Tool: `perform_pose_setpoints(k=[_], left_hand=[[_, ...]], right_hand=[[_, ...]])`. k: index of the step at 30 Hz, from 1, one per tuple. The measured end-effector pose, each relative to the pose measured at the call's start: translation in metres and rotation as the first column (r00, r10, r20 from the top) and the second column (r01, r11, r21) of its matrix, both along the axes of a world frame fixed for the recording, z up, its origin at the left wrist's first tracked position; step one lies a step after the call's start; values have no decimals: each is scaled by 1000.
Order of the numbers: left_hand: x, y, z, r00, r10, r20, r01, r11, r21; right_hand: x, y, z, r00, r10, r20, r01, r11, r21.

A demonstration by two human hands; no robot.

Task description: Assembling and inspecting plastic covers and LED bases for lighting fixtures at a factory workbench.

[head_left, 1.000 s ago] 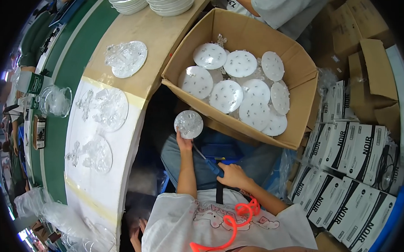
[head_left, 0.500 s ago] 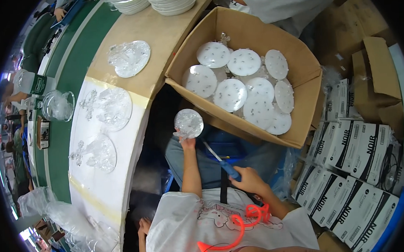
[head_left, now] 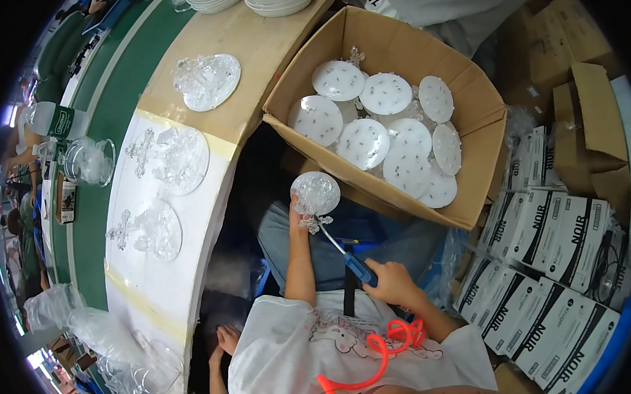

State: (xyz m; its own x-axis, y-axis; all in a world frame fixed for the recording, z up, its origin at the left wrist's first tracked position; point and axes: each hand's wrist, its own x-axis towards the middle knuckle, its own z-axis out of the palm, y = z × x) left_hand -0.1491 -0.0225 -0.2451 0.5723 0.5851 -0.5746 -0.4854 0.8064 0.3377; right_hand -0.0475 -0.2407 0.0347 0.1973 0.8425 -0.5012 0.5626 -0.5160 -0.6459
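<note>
A round disc (head_left: 319, 192) set with clear crystal-like pieces is in my left hand (head_left: 296, 210), which grips it at its left edge. Small clear ornaments hang at its lower edge. My right hand (head_left: 392, 284) is wrapped round the blue handle of a tool (head_left: 361, 270) with a long, thin metal shaft. The shaft's tip meets, or nearly meets, the ornaments at the disc's lower edge; exact contact is too small to tell. Beyond the disc stands an open cardboard box (head_left: 306, 142) holding several white discs (head_left: 363, 144) dotted with small metal fittings.
On the curved table (head_left: 140, 289) at left lie several clear ornamented discs (head_left: 180, 160); stacked white plates (head_left: 276, 0) stand behind. A plastic bag (head_left: 100, 333) lies near left. Printed cartons (head_left: 553, 236) are piled at right. A red coiled cord (head_left: 382, 352) crosses my shirt. Another person's hand (head_left: 226, 338) shows below.
My left hand has shifted slightly right with the disc, and ornaments now show at its lower edge. The tool's tip, apart from the disc before, is now at those ornaments.
</note>
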Motion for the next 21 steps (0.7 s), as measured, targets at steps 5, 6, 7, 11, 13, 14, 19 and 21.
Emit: perform_pose_setpoints(k=[5, 6, 7, 11, 13, 14, 19, 21], left_hand=[[-2, 2, -6, 998, -66, -12, 66, 998, 11], [-5, 4, -7, 998, -63, 1, 63, 998, 19], [-9, 5, -9, 998, -59, 14, 59, 998, 28], [-2, 7, 0, 996, -62, -57, 63, 998, 24], [14, 3, 14, 994, 32, -102, -35, 999, -25], [12, 6, 15, 997, 58, -46, -58, 998, 16], [0, 14, 11, 986, 151, -66, -149, 988, 38], [-1, 13, 11, 987, 159, -20, -156, 981, 112]], right_hand=[[1, 7, -4, 999, 49, 1, -49, 998, -30], [1, 10, -4, 998, 63, 5, -62, 996, -58], [1, 11, -5, 997, 77, 8, -76, 993, -86], [-1, 2, -12, 995, 97, 0, -97, 992, -84], [4, -3, -15, 998, 59, 6, -58, 994, -93], [5, -4, -13, 998, 60, 4, -59, 994, -92], [12, -7, -8, 992, -79, -99, 71, 994, -89], [18, -8, -16, 989, -141, -53, 137, 989, -59]])
